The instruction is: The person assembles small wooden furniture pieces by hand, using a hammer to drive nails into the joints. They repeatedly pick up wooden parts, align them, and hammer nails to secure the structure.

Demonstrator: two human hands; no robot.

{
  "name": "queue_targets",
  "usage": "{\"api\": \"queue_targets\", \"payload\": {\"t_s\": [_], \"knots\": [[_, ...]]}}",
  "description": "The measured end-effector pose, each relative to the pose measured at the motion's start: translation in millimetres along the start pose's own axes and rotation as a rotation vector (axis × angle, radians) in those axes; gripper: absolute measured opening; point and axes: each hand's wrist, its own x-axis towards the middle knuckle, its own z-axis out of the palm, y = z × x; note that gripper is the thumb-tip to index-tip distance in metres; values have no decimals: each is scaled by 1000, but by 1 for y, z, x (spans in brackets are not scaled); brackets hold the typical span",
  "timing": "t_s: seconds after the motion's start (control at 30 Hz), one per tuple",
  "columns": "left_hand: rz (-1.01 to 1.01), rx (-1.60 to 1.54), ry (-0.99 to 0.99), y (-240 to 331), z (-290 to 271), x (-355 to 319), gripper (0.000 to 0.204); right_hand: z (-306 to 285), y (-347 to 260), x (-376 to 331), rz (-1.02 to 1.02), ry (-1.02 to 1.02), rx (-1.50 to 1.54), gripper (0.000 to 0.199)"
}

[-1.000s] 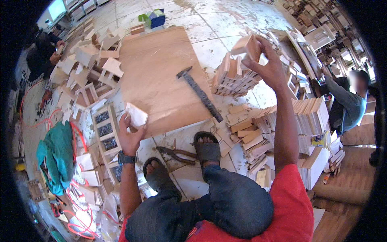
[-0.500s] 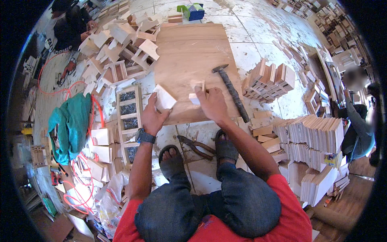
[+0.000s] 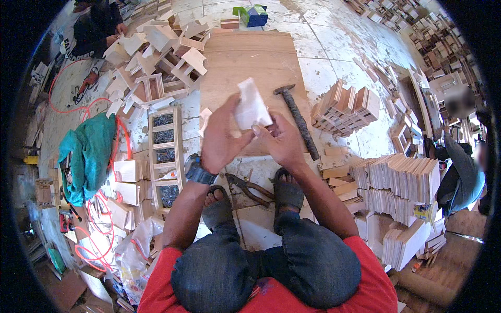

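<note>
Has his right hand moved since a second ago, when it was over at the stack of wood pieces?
Yes. The right hand has come in leftward from the stacked wood pieces, crossing the hammer, to meet the left hand at the pale piece.

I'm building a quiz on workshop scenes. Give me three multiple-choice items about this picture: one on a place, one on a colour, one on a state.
1. Where does the hammer lie?
A. on the plywood sheet
B. on the teal cloth
C. in a hand

2. What colour is the person's shirt?
A. blue
B. red
C. white

3. How is the small pale wooden piece?
A. lying on the floor
B. held up between both hands
C. under a foot

Answers: 1 A, it rests across the sheet's right edge. 2 B, red shows at the lower edge. 3 B, the left hand and right hand grip it above the sheet.
</note>
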Motion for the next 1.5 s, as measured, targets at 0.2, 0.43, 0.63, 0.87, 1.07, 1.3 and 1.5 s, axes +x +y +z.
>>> {"api": "queue_targets", "payload": {"t_s": [0.2, 0.43, 0.63, 0.87, 1.07, 1.3, 1.5], "knots": [[-73, -154, 108, -23, 41, -11, 82, -17, 11, 10, 262, 204, 478, 20], [-175, -157, -3, -54, 84, -27, 28, -23, 13, 5, -212, 248, -577, 22], [-89, -149, 55, -57, 95, -28, 30, 1, 7, -11, -497, 54, -1016, 45], [-63, -132, 61, -61, 96, -28, 31, -20, 13, -7, -494, 42, -1017, 46], [-56, -68, 38, -62, 95, -28, 27, -21, 20, -3, -462, -53, -962, 43], [-94, 114, -121, -61, 85, -22, 24, -27, 12, 8, -501, -208, -1079, 45], [-93, 89, -86, -49, 81, -23, 23, -21, 4, 9, -423, -244, -1264, 41]]}}
